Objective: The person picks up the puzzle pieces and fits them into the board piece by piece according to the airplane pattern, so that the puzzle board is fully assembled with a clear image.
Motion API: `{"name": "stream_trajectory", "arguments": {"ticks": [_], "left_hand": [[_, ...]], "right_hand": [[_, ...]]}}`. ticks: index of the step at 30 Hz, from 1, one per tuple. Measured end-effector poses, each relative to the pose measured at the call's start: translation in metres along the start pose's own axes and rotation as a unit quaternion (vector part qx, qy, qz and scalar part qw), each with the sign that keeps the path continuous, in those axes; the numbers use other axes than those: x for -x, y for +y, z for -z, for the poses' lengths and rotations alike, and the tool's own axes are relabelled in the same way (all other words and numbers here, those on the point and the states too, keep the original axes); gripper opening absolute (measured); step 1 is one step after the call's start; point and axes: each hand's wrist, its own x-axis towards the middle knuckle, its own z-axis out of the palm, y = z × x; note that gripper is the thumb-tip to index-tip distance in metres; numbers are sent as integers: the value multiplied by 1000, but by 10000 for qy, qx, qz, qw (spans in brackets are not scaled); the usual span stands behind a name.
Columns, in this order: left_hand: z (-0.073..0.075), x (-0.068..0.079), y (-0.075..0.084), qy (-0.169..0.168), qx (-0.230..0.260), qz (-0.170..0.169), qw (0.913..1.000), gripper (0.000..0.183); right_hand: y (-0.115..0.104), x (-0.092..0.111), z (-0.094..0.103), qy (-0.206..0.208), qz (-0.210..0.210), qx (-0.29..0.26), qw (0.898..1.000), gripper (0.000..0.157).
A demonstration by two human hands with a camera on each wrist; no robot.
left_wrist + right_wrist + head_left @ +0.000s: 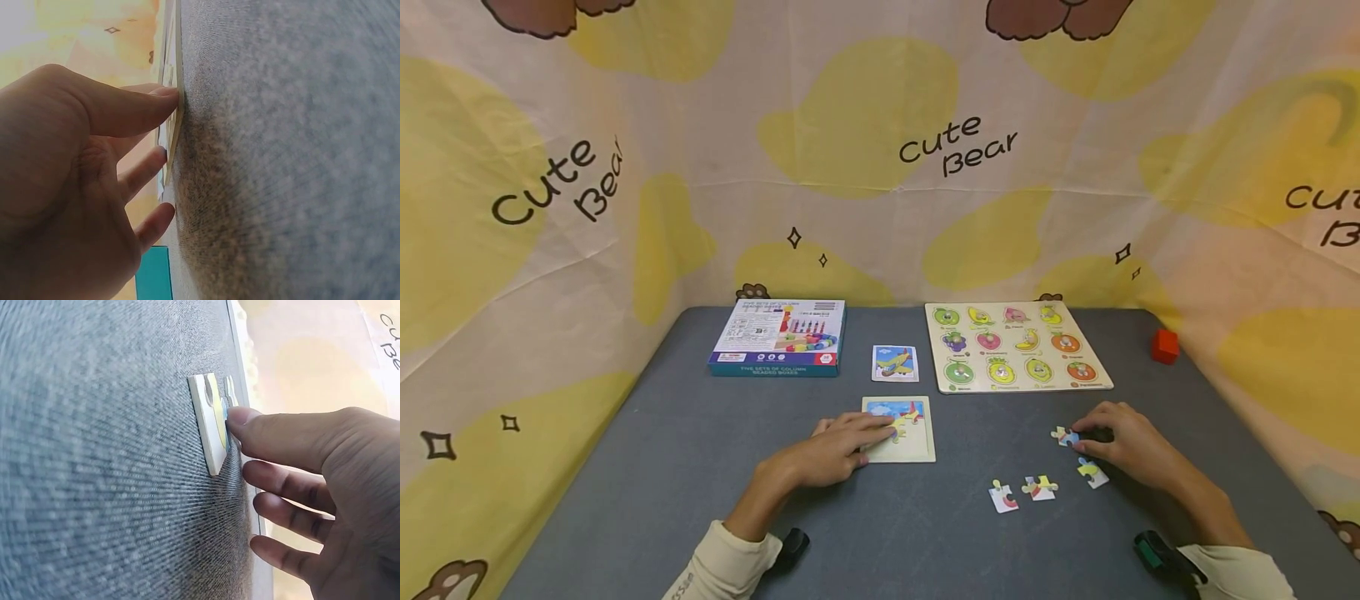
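My left hand [838,447] rests on the left side of a square wooden puzzle tray [898,454]. Its fingers reach over the tray and the thumb touches the edge, as the left wrist view shows. Part of an airplane picture fills the tray's upper area. My right hand [1123,442] pinches a puzzle piece [1063,436] between thumb and forefinger, low over the table. Just below that hand lies a yellow-and-white piece [1092,473]; it stands large in the right wrist view. Two more loose pieces, one with yellow and red [1040,488] and one mostly white [1002,497], lie nearer me.
Behind the tray lies an airplane picture card [895,364]. A boxed bead set [778,337] sits at the back left, a fruit board [1018,348] at the back right. Near the right table edge is a red block [1165,347]. Printed cloth walls surround the grey table.
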Motion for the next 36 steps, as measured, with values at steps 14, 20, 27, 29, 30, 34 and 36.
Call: {"name": "stream_trajectory", "arguments": {"ticks": [14, 20, 27, 29, 30, 34, 36], "left_hand": [[2, 1, 0, 7, -23, -49, 10000, 54], [2, 1, 0, 10, -28, -67, 10000, 55], [1, 1, 0, 9, -29, -49, 10000, 54], [2, 1, 0, 4, -6, -39, 10000, 54], [2, 1, 0, 0, 8, -31, 10000, 54], [2, 1, 1, 4, 22, 2, 10000, 54], [2, 1, 1, 12, 9, 7, 10000, 54]], "right_hand": [[-2, -2, 0, 50, 18, 87, 9999, 20], [-2, -3, -2, 78, 68, 115, 9999, 19], [-8, -5, -4, 98, 119, 93, 9998, 18], [-11, -7, -5, 72, 148, 90, 9998, 18], [-13, -9, -6, 53, 158, 88, 9998, 17], [-20, -15, -8, -29, 196, 53, 9998, 17], [-25, -19, -10, -72, 217, 36, 9997, 16]]}}
